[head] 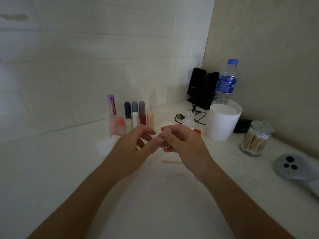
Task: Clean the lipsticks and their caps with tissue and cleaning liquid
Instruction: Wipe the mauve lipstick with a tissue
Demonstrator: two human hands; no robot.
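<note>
Both hands meet over the white counter's (51, 169) middle, the right hand (181, 142) pinching a small pale-pink lipstick tube (163, 136) in a narrow grip, the left hand (133, 145) curled at its near end, hold unclear, probably to uncap it beside the crumpled white tissue (105, 146).

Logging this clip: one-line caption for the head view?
Right hand pinches a pale pink lipstick, left hand at its other end, over the counter before a lipstick rack.

I read this as a home vanity corner. White tiled wall (103, 49), racked lipsticks (134, 118), cotton-swab jar (255, 140) on the counter (51, 169).
</note>
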